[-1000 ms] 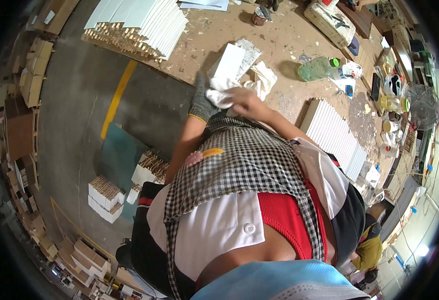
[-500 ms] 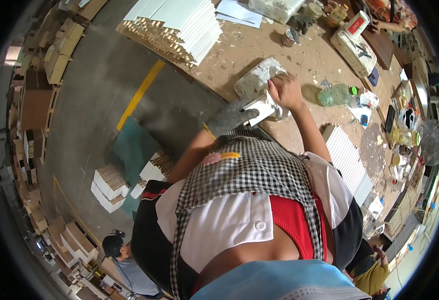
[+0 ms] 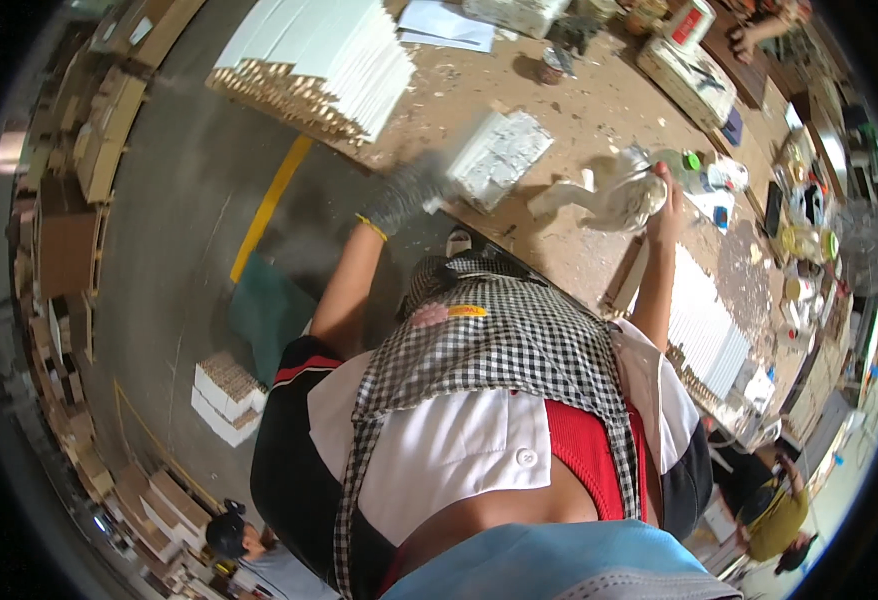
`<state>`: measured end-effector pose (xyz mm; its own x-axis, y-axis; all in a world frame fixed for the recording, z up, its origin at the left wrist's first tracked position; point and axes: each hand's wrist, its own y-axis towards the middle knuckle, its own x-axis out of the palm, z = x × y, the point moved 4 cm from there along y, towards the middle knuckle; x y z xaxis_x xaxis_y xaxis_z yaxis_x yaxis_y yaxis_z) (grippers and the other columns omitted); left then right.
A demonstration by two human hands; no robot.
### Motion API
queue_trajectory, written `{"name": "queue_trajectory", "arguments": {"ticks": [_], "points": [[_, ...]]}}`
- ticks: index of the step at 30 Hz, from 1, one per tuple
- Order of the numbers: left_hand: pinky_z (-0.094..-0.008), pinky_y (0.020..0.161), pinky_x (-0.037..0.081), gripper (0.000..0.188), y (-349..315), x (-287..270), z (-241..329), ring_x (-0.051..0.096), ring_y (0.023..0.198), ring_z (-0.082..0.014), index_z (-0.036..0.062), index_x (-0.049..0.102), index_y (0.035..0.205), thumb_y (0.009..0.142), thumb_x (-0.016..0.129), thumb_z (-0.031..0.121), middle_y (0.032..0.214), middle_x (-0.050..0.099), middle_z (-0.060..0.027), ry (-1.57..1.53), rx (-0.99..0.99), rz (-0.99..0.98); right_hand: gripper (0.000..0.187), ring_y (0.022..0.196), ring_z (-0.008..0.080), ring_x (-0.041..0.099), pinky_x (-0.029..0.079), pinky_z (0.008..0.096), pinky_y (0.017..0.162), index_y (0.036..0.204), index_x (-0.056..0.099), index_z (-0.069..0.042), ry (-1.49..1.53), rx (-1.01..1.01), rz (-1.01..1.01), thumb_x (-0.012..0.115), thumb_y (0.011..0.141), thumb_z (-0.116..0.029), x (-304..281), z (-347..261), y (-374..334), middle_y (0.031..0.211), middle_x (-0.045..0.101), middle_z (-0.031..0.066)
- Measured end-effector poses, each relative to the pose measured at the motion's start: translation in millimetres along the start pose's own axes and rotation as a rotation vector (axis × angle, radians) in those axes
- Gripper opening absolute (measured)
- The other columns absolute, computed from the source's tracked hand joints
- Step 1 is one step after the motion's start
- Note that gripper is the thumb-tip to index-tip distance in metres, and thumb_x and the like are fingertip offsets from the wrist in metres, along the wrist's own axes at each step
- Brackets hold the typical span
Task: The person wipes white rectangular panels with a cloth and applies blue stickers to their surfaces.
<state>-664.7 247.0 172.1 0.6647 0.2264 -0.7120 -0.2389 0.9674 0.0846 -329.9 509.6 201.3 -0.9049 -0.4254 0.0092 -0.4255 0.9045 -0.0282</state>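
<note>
My left hand (image 3: 409, 195), in a grey glove, is closed on a white strip (image 3: 471, 150) that motion smears. The strip's far end overlaps a paint-spattered white block (image 3: 512, 152) on the workbench, and I cannot tell whether they touch. Over the bench to the right, my bare right hand (image 3: 667, 200) grips a crumpled white rag (image 3: 614, 203), which trails toward the left. Just beyond that hand lies a clear bottle with a green cap (image 3: 692, 160).
White strips are stacked at the bench's far left (image 3: 324, 65), with more by my right arm (image 3: 699, 315). A small cup (image 3: 551, 68) and a second block (image 3: 687, 85) stand farther back. Bundles (image 3: 229, 395) sit on the floor at left. A co-worker's hand (image 3: 744, 42) is at the far right.
My hands have moved apart: the left one outward to the left with the strip, the right one to the right with the rag, off the strip.
</note>
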Motion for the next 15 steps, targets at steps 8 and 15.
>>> {"name": "queue_trajectory", "arguments": {"ticks": [8, 15], "points": [[-0.0542, 0.106, 0.036, 0.101, 54, 36, -172, 0.049, 0.123, -0.0425, -0.0006, 0.053, 0.136, 0.067, 0.071, 0.071, 0.132, 0.054, -0.03, 0.715, -0.733, 0.028, 0.04, 0.094, 0.0179, 0.064, 0.049, 0.0323, 0.09, 0.104, 0.072, -0.001, -0.175, 0.206, -0.201, 0.058, 0.098, -0.039, 43, 37, -126, 0.096, 0.07, 0.0072], [-0.0502, 0.1, 0.047, 0.088, 74, 56, -114, 0.058, 0.119, -0.0403, 0.0011, 0.059, 0.132, 0.08, 0.062, 0.072, 0.126, 0.062, -0.0225, 0.911, -0.441, 0.253, 0.027, 0.069, 0.0102, 0.061, 0.048, 0.0227, 0.062, 0.086, 0.067, -0.005, 0.509, 0.542, -0.065, 0.063, 0.096, -0.029, 6, 38, -150, 0.075, 0.063, -0.0011]]}}
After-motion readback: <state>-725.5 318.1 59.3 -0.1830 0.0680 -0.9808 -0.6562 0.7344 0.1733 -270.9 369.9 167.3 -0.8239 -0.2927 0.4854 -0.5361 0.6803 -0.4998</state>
